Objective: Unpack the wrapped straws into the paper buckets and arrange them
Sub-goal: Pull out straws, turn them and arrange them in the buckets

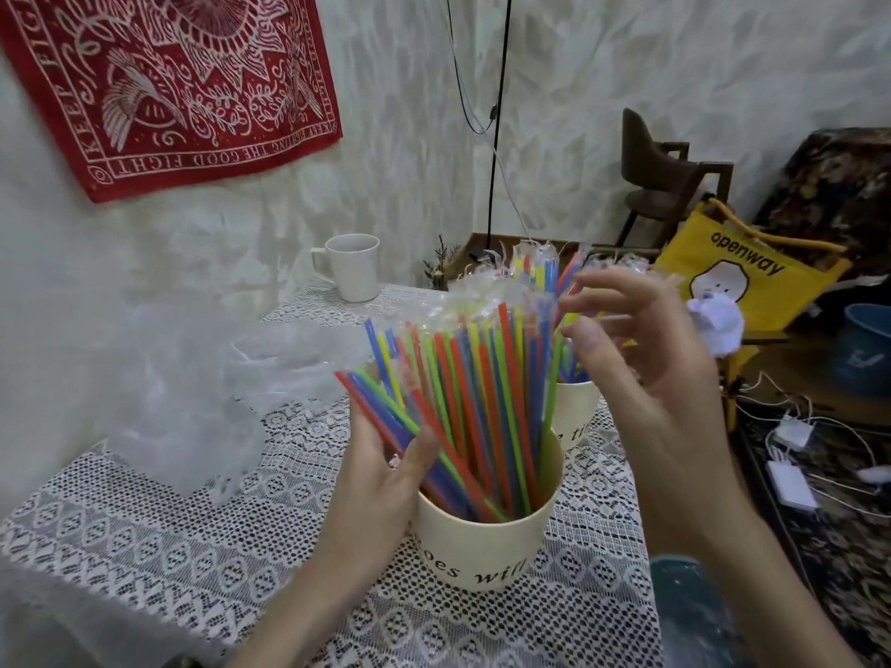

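Note:
A cream paper bucket (487, 556) with black lettering stands near the table's front, filled with wrapped straws (463, 397) in red, blue, green and yellow that fan up and leftward. My left hand (385, 470) holds the left side of this bunch, thumb across the straws just above the rim. Behind it a second paper bucket (576, 409) also holds wrapped straws (540, 272). My right hand (646, 359) hovers over the straw tops with fingers spread and relaxed, touching the tips between the two buckets.
A crumpled clear plastic bag (202, 402) lies on the lace tablecloth (168, 547) to the left. A white mug (349, 267) stands at the back. Right of the table are a yellow tote bag (742, 277), a chair (665, 176) and floor cables (795, 450).

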